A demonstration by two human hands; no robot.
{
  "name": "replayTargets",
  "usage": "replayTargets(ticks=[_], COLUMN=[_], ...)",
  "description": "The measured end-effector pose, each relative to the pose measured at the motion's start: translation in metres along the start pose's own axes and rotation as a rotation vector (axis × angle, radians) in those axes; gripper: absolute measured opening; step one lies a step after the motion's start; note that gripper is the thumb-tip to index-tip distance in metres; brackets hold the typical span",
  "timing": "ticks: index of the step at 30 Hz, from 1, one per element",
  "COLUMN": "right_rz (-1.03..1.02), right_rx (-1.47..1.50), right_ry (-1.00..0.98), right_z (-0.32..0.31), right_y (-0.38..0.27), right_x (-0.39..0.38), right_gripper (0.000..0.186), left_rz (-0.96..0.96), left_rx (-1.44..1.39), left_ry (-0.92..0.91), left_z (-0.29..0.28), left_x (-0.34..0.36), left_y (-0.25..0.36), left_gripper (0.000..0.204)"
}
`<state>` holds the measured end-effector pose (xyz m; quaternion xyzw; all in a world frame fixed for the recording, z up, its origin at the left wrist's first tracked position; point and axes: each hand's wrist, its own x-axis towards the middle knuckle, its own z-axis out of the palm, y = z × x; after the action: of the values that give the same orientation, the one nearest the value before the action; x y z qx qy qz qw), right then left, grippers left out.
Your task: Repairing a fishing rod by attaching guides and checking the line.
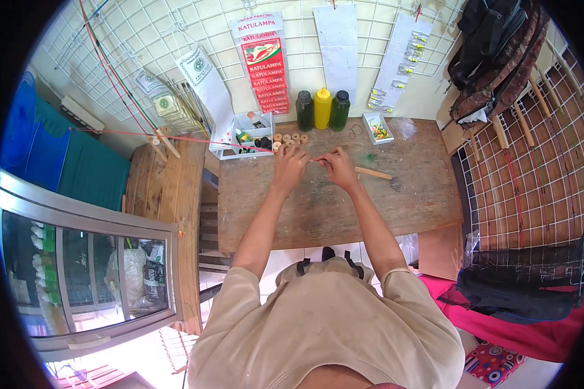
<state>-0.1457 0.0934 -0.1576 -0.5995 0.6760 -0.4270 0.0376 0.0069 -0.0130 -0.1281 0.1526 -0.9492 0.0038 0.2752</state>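
Observation:
My left hand (291,165) and my right hand (336,165) meet over the far part of a wooden table (318,207). Their fingers pinch something small and thin between them; it is too small to tell what it is. A thin red rod (175,136) runs from the left across to my left hand. Just beyond my fingers lies a row of small round tan spools (291,138). A short wooden stick (373,173) lies on the table right of my right hand.
Three bottles, two dark green and one yellow (322,108), stand at the table's back edge. A white compartment box (245,133) sits back left, a small tray of coloured bits (377,128) back right. Wire grids hold packets behind. A glass cabinet (91,272) stands left.

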Motion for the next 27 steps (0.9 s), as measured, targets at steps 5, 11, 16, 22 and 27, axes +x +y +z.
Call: replayTargets(ticks=[5, 11, 16, 22, 27], right_rz=[-0.006, 0.068, 0.126, 0.140, 0.116], right_rx=[-0.141, -0.220, -0.303, -0.273, -0.178], right_ry=[0.029, 0.080, 0.065, 0.017, -0.034], right_z=[0.004, 0.001, 0.002, -0.002, -0.020], right_y=[0.005, 0.014, 0.025, 0.049, 0.054], right_x=[-0.015, -0.032, -0.044, -0.057, -0.068], right_gripper=[0.015, 0.016, 0.015, 0.029, 0.045], left_rz=[-0.093, -0.150, -0.183, -0.236, -0.332], left_rx=[-0.065, -0.115, -0.122, -0.062, -0.030], left_ry=[0.015, -0.021, -0.113, -0.285, -0.358], left_z=[0.013, 0.033, 0.052, 0.070, 0.083], left_x=[-0.011, -0.016, -0.017, -0.013, -0.022], left_y=[0.007, 0.018, 0.025, 0.029, 0.021], left_gripper=[0.013, 0.014, 0.015, 0.015, 0.012])
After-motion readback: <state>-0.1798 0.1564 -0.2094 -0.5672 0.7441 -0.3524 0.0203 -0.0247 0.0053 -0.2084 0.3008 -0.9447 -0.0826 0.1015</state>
